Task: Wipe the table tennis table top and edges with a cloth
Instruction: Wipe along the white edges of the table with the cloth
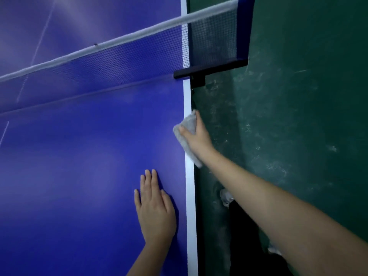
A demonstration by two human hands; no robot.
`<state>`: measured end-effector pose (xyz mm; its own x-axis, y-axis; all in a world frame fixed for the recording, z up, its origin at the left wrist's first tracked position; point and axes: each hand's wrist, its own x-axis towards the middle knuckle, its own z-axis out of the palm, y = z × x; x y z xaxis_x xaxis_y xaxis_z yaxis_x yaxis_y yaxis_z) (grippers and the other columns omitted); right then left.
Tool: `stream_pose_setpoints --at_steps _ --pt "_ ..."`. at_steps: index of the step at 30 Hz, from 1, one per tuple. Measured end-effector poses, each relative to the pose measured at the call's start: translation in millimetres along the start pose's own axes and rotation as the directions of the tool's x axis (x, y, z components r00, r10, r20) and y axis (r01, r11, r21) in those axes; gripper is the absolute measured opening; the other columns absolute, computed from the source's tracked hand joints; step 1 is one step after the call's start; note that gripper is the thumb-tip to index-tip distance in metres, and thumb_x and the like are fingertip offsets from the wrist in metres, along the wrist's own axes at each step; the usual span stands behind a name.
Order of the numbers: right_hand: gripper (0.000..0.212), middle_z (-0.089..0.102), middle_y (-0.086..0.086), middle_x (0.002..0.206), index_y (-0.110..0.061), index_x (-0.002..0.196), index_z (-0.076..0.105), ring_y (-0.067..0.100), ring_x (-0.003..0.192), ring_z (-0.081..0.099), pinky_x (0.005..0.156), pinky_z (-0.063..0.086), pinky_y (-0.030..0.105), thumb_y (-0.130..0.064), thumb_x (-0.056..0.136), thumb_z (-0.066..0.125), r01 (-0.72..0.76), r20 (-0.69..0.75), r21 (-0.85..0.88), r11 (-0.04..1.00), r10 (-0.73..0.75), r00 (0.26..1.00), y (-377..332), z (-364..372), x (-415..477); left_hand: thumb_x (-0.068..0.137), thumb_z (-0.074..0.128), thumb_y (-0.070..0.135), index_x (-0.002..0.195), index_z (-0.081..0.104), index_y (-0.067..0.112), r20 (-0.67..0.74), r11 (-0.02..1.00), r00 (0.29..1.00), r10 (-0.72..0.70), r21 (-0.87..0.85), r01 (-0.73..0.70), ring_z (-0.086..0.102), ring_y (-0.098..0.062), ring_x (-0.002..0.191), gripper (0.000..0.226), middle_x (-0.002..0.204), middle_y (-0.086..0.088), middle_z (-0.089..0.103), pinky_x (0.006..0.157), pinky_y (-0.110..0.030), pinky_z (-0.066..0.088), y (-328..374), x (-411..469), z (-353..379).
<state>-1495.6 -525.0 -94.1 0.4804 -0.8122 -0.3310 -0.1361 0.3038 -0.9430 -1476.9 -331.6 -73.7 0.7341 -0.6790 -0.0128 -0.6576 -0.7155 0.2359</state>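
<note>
The blue table tennis table (79, 176) fills the left of the view, with a white sideline (190, 206) along its right edge. My right hand (197, 136) grips a grey cloth (186, 134) wrapped over that edge, a short way below the net clamp. The thumb lies on top of the cloth and the fingers curl round the side. My left hand (154, 208) rests flat on the blue top, fingers straight, just left of the sideline.
The net (123, 56) with its white top band crosses the table above my hands. Its dark clamp (209, 69) juts out past the edge. A scuffed green floor (298, 116) lies to the right. My dark trouser leg and shoe (227, 196) show beside the table.
</note>
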Motion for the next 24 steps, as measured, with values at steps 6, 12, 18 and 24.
stream_pose_setpoints --at_steps 6,12,18,24 --pt "0.068 0.005 0.011 0.159 -0.004 0.15 0.009 0.023 0.147 0.0 0.117 0.0 0.03 -0.033 0.098 0.042 0.259 0.072 -0.747 0.612 -0.313 0.947 -31 7 73 0.089 0.019 0.026 0.143 0.034 0.01 0.026 1.0 1.0 0.012 0.024 -0.013 0.022 -0.016 0.139 0.058 0.149 -0.004 0.033 0.114 -0.036 0.013 5 2 -5" --pt "0.07 0.004 0.015 0.159 0.001 0.149 0.006 0.023 0.147 0.002 0.119 -0.002 0.033 -0.041 0.098 0.031 0.375 0.32 -0.901 0.216 -0.253 0.913 -52 47 97 0.085 0.031 0.022 0.137 0.046 0.008 0.062 0.999 0.998 0.014 0.029 -0.016 0.036 -0.024 0.135 0.056 0.143 -0.004 0.043 0.107 -0.039 0.021 8 6 -15" --pt "0.069 0.006 0.014 0.159 0.0 0.149 0.007 0.023 0.147 0.004 0.119 -0.001 0.033 -0.04 0.099 0.031 0.543 0.516 -0.83 0.13 -0.19 0.835 -66 126 116 0.07 0.04 0.024 0.127 0.058 0.013 0.06 1.0 0.998 -0.012 0.019 0.011 0.033 -0.016 0.134 0.061 0.136 -0.002 0.053 0.106 -0.036 0.022 7 8 -10" --pt "0.067 0.012 0.014 0.158 -0.001 0.149 0.013 0.023 0.146 0.009 0.118 0.002 0.033 -0.041 0.099 0.031 0.715 0.703 -0.699 0.019 -0.162 0.692 -72 193 139 0.067 0.041 0.021 0.119 0.065 0.021 -0.084 0.996 0.996 0.018 0.091 -0.01 0.029 -0.012 0.132 0.058 0.126 0.004 0.06 0.106 -0.035 0.024 -1 12 5"
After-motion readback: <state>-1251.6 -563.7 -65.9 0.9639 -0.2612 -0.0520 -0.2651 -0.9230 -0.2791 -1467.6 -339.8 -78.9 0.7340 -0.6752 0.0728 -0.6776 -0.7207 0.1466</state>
